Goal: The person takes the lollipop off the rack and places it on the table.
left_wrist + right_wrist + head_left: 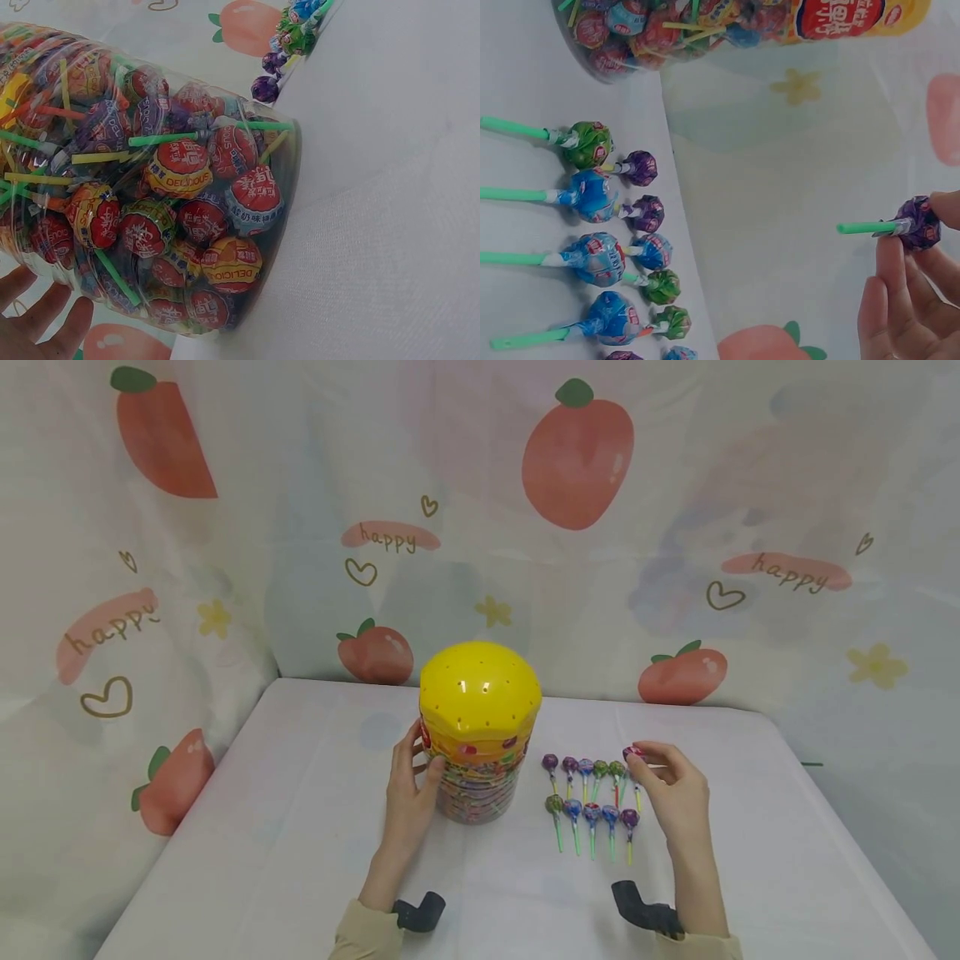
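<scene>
A large clear jar (480,793) filled with wrapped lollipops stands on the table under a yellow lid (480,685). My left hand (408,802) rests against the jar's left side, thumb toward the front; its fingers (75,322) look fairly straight in the left wrist view. On the right, my right hand (678,789) pinches a purple-wrapped lollipop (919,223) by its head, the green stick pointing away from the fingers. That lollipop is held up over the right end of the back row of lollipops (570,766). A front row of lollipops (592,812) lies closer to me.
Both rows lie right of the jar on the white tabletop (300,827), sticks toward me, in purple, blue and green wrappers. A printed cloth (465,460) with fruit pictures hangs behind the table and along its left side.
</scene>
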Available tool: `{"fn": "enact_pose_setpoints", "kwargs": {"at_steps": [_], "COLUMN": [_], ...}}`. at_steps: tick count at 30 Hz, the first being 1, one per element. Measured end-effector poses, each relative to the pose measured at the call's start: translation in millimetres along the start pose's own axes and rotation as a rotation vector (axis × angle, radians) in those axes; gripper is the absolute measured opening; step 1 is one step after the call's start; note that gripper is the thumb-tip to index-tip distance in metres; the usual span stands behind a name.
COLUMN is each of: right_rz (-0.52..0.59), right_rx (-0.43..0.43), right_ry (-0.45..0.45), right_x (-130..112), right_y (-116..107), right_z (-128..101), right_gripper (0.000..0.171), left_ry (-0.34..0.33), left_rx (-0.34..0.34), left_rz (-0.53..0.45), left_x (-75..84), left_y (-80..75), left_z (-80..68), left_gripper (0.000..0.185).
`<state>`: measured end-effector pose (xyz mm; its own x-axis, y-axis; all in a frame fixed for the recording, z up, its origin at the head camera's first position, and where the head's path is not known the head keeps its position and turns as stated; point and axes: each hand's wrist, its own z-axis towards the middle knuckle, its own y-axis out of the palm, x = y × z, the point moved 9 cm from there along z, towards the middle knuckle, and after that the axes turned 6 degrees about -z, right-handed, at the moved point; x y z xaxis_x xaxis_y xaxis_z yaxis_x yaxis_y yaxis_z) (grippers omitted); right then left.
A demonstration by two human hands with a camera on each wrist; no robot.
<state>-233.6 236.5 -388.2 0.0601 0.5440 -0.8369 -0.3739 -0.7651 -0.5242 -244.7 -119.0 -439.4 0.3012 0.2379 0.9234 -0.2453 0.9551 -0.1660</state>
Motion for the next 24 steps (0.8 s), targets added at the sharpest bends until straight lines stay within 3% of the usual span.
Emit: {"fn": "enact_pose_setpoints", "kwargs": {"at_steps": [7,16,24], "right_rz": [-0.047,-0.023,-0.172], "right_rx": [-0.048,-0.118,-0.215], "right_ry": [0.052,-0.011,0.121], "right_x": [23,83,84], "right_y": [3,15,10], "right_z": [4,25,15], "right_gripper": [0.038,0.042,0.044], "left_ry": [0.017,0.028,0.021], "left_rx": [0.001,0.002,0.0], "left_rz": [0.001,-0.007,-0.008], "left_x": [1.3,2.0,1.5], "left_y": [-0.4,-0.3,-0.1], "left_z": [0.3,0.3,0.4], "left_gripper": [0.063,0.063,0.062]}}
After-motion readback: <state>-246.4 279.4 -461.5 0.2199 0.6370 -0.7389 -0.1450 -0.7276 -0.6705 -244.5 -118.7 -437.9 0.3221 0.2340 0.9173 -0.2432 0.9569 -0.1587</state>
